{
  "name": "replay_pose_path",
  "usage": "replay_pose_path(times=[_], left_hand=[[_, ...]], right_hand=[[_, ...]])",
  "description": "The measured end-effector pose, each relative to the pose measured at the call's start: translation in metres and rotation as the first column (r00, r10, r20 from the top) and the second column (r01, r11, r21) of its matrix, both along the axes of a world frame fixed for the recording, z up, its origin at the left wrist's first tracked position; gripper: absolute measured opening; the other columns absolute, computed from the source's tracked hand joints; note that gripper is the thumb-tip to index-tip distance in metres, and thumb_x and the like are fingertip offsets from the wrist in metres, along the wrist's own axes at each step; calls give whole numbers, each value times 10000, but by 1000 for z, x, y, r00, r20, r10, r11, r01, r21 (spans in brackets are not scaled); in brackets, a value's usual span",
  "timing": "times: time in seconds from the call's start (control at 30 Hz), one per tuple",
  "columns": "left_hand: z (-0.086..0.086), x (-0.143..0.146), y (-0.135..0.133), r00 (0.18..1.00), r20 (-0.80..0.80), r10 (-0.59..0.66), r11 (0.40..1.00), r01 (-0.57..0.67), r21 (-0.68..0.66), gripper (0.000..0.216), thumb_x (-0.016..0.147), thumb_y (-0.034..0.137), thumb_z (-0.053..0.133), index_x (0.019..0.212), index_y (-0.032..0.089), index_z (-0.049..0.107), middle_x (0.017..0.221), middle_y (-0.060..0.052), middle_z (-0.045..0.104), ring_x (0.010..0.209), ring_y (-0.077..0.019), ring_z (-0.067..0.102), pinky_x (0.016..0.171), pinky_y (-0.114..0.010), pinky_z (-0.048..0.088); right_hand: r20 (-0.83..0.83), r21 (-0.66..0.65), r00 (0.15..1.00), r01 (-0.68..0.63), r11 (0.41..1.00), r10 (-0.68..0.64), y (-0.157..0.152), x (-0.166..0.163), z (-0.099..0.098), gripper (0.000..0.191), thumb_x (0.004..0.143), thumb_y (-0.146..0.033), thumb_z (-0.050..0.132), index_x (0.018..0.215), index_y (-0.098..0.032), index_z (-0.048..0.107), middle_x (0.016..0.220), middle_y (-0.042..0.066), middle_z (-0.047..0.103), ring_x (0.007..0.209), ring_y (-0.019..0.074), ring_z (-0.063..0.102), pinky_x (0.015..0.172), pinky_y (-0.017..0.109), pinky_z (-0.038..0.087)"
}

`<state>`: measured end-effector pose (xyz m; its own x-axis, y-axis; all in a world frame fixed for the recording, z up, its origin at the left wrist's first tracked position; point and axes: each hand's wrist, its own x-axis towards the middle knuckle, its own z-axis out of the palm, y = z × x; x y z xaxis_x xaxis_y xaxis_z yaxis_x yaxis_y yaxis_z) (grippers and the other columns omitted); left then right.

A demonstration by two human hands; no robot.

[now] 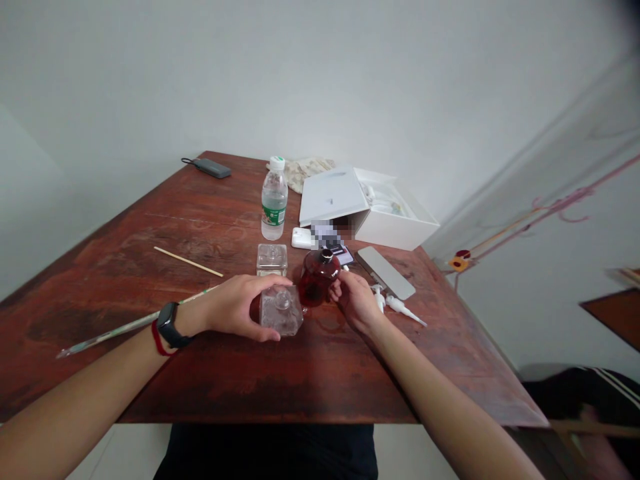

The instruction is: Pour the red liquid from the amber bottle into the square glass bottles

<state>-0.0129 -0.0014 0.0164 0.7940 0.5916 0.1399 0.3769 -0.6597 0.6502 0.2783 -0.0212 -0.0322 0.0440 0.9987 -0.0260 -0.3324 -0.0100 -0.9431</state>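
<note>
My left hand (239, 305), with a black watch and a red band at the wrist, is wrapped round a clear square glass bottle (281, 312) that rests on the wooden table (150, 267). Just right of it stands a round dark red glass bottle (319, 279) with a black neck. My right hand (354, 299) grips that red bottle from its right side. A second clear square glass bottle (272, 260) stands just behind my left hand.
Behind stand a plastic water bottle (274, 199), an open white box (367, 207) and a grey flat case (385, 271). White pump heads (400, 307) lie right of my right hand. A thin wooden stick (188, 261) and a long clear rod (125, 328) lie at the left. A grey pouch (212, 167) sits far back.
</note>
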Motion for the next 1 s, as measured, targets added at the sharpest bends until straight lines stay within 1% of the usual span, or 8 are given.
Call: replay_pose_path(times=[0.3, 0.43, 0.57, 0.63, 0.7, 0.83, 0.9, 1.0], left_hand=[[3, 4, -6, 996, 59, -63, 996, 59, 59, 848, 756, 578, 891, 1454, 218, 569, 1362, -104, 751, 1194, -308, 751, 1027, -342, 559], [3, 4, -6, 997, 48, -66, 995, 62, 77, 844, 762, 576, 893, 1455, 217, 571, 1370, -109, 749, 1198, -312, 752, 1024, -349, 564], [3, 3, -6, 997, 35, -67, 995, 64, 79, 859, 759, 566, 902, 1468, 219, 563, 1368, -106, 750, 1208, -314, 747, 1041, -358, 562], [3, 3, -5, 997, 34, -67, 994, 63, 86, 868, 752, 580, 904, 1465, 219, 566, 1358, -106, 754, 1196, -314, 752, 1034, -360, 565], [3, 2, -5, 997, 36, -63, 994, 60, 92, 868, 751, 598, 899, 1461, 223, 567, 1352, -102, 757, 1183, -314, 757, 1022, -362, 570], [3, 1, -5, 998, 30, -54, 994, 51, 95, 860, 762, 600, 891, 1464, 230, 559, 1368, -100, 751, 1191, -312, 754, 1021, -363, 567], [3, 1, -5, 998, 30, -57, 995, 54, 88, 868, 758, 601, 895, 1464, 226, 558, 1373, -103, 748, 1197, -312, 752, 1025, -363, 564], [3, 2, -4, 998, 21, -63, 996, 61, 72, 867, 752, 603, 900, 1456, 223, 565, 1379, -107, 747, 1203, -313, 750, 1033, -364, 559]], right_hand=[[111, 7, 993, 25, 1000, -26, 1, 0, -5, 413, 815, -478, 772, 579, -223, 548, 504, -43, 520, 463, 112, 496, 496, 262, 402], [178, 56, 977, 109, 992, -118, -1, 2, -4, 180, 796, -358, 768, 846, -230, 652, 589, -64, 592, 499, 116, 529, 500, 239, 406], [258, 128, 955, 116, 985, -146, -8, 5, 3, 544, 749, -211, 702, 1287, -267, 644, 711, -61, 665, 564, 138, 583, 545, 258, 465], [359, 187, 927, 43, 981, -109, -12, 8, 6, 739, 761, -198, 650, 1483, -292, 529, 844, -31, 713, 590, 139, 591, 573, 278, 496], [486, 218, 873, -67, 974, -49, -16, 9, 8, 859, 798, -217, 624, 1614, -328, 379, 1116, 32, 747, 648, 141, 622, 613, 301, 529], [685, 253, 727, -176, 951, -48, -19, 10, 11, 953, 853, -336, 710, 1688, -297, 252, 1623, 153, 505, 1107, 278, 704, 909, 439, 589], [725, 246, 687, -182, 952, -56, -20, 9, 12, 1024, 850, -390, 758, 1703, -266, 204, 1647, 189, 470, 1209, 336, 681, 964, 496, 583], [749, 207, 662, -190, 960, -30, -20, 6, 11, 1071, 850, -397, 780, 1708, -238, 160, 1513, 208, 600, 1053, 313, 737, 877, 481, 616]])
